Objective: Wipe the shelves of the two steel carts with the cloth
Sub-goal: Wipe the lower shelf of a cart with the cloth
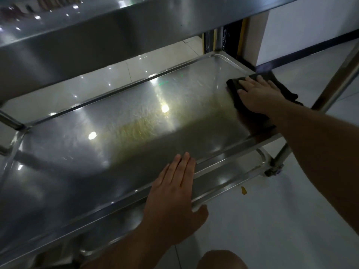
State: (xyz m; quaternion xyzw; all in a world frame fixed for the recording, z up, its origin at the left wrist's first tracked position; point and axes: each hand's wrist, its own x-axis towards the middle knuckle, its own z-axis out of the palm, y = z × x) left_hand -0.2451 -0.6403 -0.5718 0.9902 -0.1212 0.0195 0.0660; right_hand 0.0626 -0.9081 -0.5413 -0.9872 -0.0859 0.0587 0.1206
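Observation:
A steel cart fills the head view. Its middle shelf [120, 121] is a shallow shiny tray with a raised rim. A dark cloth [236, 83] lies at the shelf's right end, and my right hand [258, 94] presses flat on it with straight, spread fingers. My left hand [174, 193] rests flat on the shelf's near rim, fingers straight over the edge and thumb below the rim. The top shelf [97, 30] overhangs at the top of the view. A lower shelf [229, 177] shows under the near rim.
The cart's right post [334, 80] slants down to a caster [272, 170] on the pale tiled floor. A small yellow scrap [243, 190] lies on the floor beside the cart. A white wall with a dark baseboard [310, 47] stands behind. My knee [223, 259] shows at the bottom.

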